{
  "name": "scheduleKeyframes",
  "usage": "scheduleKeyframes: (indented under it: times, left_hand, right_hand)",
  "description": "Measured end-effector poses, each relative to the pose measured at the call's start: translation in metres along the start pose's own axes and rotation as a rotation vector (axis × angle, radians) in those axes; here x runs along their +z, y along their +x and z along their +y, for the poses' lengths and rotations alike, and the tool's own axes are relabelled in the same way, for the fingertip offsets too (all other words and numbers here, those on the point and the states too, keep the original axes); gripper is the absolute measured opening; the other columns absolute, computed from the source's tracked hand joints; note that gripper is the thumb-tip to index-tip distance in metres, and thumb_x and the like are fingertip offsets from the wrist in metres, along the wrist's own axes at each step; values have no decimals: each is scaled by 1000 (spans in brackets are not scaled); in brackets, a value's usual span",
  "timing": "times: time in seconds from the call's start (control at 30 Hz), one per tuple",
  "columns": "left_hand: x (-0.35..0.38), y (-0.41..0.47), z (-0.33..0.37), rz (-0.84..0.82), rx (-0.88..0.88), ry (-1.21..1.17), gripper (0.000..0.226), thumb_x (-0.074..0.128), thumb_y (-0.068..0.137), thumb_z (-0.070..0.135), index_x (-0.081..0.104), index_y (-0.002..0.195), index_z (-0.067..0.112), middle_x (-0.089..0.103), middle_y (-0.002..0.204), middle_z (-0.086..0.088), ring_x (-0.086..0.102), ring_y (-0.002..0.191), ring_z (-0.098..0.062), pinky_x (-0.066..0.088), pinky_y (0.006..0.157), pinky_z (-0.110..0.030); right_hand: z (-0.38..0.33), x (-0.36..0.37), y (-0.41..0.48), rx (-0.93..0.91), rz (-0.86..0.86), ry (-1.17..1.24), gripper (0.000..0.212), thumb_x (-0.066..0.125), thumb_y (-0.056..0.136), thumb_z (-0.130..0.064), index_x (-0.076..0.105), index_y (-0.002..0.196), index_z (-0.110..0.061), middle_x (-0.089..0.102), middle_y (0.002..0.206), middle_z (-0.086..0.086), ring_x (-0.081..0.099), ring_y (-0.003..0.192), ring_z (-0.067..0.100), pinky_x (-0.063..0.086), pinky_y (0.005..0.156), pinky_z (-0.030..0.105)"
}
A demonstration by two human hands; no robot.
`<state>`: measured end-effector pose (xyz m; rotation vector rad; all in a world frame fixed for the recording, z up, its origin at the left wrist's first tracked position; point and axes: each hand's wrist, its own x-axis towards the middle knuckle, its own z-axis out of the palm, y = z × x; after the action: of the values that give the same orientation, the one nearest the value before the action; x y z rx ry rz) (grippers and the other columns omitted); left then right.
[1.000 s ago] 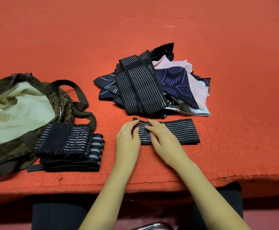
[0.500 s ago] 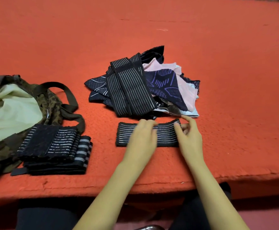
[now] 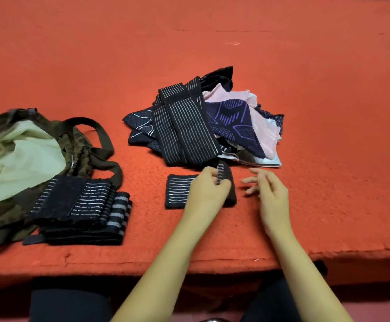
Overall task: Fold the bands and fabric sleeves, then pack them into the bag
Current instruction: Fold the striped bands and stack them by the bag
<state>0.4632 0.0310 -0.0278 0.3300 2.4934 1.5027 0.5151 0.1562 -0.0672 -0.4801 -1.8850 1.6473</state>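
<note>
A black band with thin white stripes (image 3: 180, 190) lies near the front edge of the red surface, its right end turned up and folded over. My left hand (image 3: 206, 190) rests on it and pinches that folded end. My right hand (image 3: 268, 194) hovers just to the right, fingers loosely spread, holding nothing. Behind them is a loose heap of striped bands and patterned fabric sleeves (image 3: 203, 126). A stack of folded bands (image 3: 80, 208) sits at the left, against the open camouflage bag (image 3: 15, 163) with its pale green lining.
The red padded surface (image 3: 328, 112) stretches far back and to the right. Its front edge (image 3: 143, 268) runs just below the folded stack. The bag's dark straps (image 3: 101, 145) loop between the bag and the heap. My dark-clothed legs show below the edge.
My right hand brought the band's right end over to the left and let go. My left hand now pinches the folded end, and the band is about half as long.
</note>
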Motion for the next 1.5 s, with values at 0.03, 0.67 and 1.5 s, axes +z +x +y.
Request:
scheduleKeyframes:
  times: [0.03, 0.67, 1.5]
  left_hand:
    - [-11, -1, -7, 65, 21, 15, 28, 56, 84, 13, 54, 112, 13, 62, 86, 2, 60, 92, -22, 34, 70, -22]
    - [-58, -14, -75, 348, 184, 117, 26, 57, 86, 6, 50, 108, 18, 49, 86, 1, 47, 76, -14, 37, 73, -26]
    - [-77, -19, -54, 144, 278, 15, 25, 56, 93, 15, 67, 116, 20, 63, 106, 2, 52, 97, 1, 37, 90, -10]
  right_hand:
    - [-2, 2, -1, -25, -55, -61, 16, 48, 95, -14, 62, 101, -21, 68, 82, 2, 60, 64, 10, 49, 67, 21]
    - [5, 52, -11, -247, -356, -685, 50, 36, 80, -60, 54, 123, -40, 49, 84, -18, 44, 82, 3, 24, 73, 27]
    - [-23, 47, -14, 25, -436, -63, 24, 64, 86, -8, 69, 101, -26, 62, 78, -12, 53, 70, 10, 49, 66, 34]
